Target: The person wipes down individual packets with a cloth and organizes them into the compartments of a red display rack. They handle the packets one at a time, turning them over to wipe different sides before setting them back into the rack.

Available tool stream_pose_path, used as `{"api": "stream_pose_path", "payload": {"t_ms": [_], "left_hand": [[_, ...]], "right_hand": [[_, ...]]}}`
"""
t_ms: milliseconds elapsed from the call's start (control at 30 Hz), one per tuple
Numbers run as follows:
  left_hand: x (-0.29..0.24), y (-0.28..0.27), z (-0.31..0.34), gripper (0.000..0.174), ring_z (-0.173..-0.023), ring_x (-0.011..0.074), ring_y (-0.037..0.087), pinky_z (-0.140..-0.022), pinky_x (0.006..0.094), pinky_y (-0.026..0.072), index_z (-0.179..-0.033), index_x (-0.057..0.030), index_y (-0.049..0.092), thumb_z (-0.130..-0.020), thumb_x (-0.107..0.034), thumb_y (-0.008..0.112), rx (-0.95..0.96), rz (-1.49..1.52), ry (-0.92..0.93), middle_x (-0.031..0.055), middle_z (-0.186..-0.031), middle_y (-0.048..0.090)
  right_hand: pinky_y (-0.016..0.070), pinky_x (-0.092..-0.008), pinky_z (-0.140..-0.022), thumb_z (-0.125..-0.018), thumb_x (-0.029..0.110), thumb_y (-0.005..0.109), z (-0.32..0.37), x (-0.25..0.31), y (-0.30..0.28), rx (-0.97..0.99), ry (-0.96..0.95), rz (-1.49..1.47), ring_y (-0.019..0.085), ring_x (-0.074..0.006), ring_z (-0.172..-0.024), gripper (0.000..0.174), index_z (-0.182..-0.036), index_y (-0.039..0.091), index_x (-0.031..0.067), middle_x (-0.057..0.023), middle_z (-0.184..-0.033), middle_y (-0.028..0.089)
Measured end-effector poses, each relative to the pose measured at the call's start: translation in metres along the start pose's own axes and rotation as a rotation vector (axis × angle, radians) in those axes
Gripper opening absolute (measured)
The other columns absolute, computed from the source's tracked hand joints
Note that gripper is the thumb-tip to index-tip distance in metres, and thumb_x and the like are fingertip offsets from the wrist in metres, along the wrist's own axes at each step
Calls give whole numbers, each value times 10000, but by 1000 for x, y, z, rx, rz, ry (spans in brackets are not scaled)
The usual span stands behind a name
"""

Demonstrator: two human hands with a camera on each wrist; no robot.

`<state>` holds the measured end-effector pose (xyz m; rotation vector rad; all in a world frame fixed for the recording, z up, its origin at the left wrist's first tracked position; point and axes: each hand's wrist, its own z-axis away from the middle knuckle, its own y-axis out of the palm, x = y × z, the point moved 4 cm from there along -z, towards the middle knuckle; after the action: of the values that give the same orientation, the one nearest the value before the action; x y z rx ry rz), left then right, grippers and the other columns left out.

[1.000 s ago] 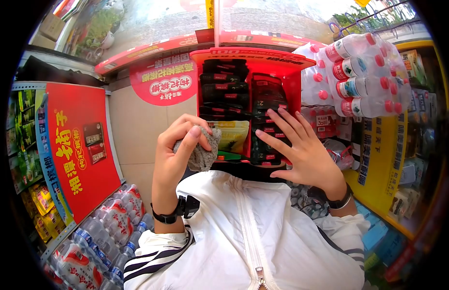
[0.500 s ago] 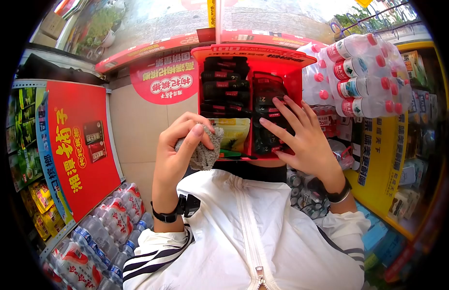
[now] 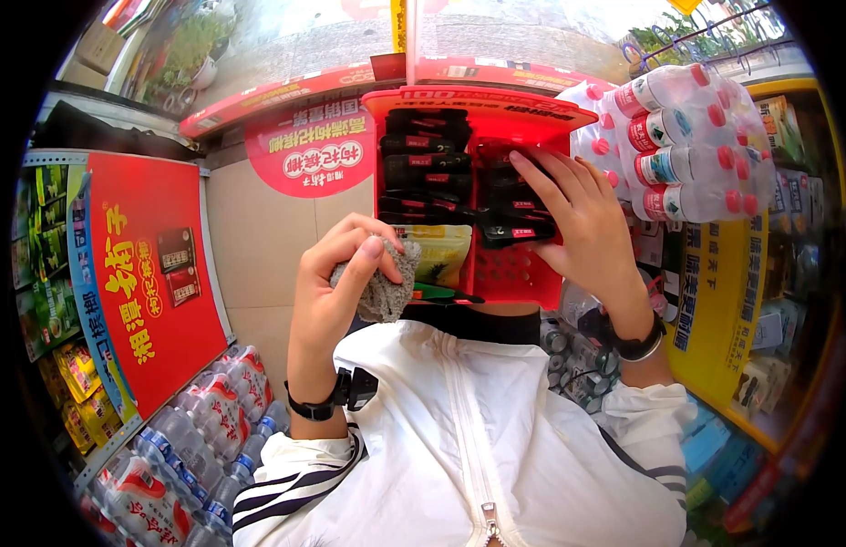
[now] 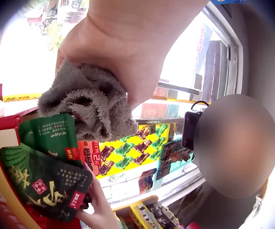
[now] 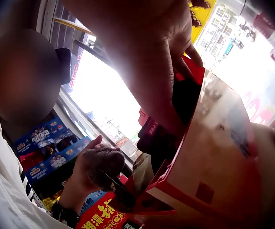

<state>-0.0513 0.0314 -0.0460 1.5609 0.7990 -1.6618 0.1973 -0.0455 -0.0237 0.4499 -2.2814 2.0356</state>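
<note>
Left hand clutching a grey cloth, right at the near-left corner of the red box and covering part of it! Over to the right hand: fingers stretched out across the black packets in the right compartment, hiding some of the box's side wall; bare red floor shows on the near side. Next compartment, more dark packets stacked, a yellow-green pouch nearest the cloth. Crowding in on the right, red-capped bottles beside the box, a yellow panel beyond. Out left, a red sign above wrapped bottles.
</note>
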Motion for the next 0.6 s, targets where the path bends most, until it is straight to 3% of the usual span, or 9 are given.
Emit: {"api": "stream_pose_path", "payload": {"t_ms": [100, 400, 533, 600], "left_hand": [[0, 0, 1, 342, -894, 166, 577, -833, 291, 435, -727, 33, 667, -970, -181, 553, -6, -2, 1, 98, -944, 630], [0, -5, 4, 356, -880, 150, 569, -815, 275, 422, -728, 33, 669, -979, -187, 546, -23, 0, -5, 92, -942, 629], [2, -6, 4, 355, -879, 149, 568, -817, 273, 421, -730, 36, 668, -982, -180, 542, -17, 7, -4, 92, -941, 628], [1, -6, 3, 354, -878, 149, 567, -817, 273, 421, -729, 36, 667, -981, -177, 542, -18, 4, -3, 91, -940, 628]], "right_hand": [[415, -461, -1008, -627, 158, 812, -12, -4, -1, -39, 11, -39, 546, -323, -1169, 832, -1405, 521, 194, -98, -1290, 580], [501, -423, -860, -736, 236, 780, -28, -22, 4, 10, -28, -171, 613, -288, -1017, 517, -1235, 647, 246, -65, -1120, 641], [498, -422, -870, -740, 232, 782, -31, -26, 0, 12, -20, -196, 617, -296, -1014, 550, -1266, 621, 228, -70, -1087, 651], [502, -414, -868, -737, 236, 787, -32, -20, -1, -58, -63, -8, 620, -308, -1010, 597, -1300, 590, 203, -82, -1054, 660]]}}
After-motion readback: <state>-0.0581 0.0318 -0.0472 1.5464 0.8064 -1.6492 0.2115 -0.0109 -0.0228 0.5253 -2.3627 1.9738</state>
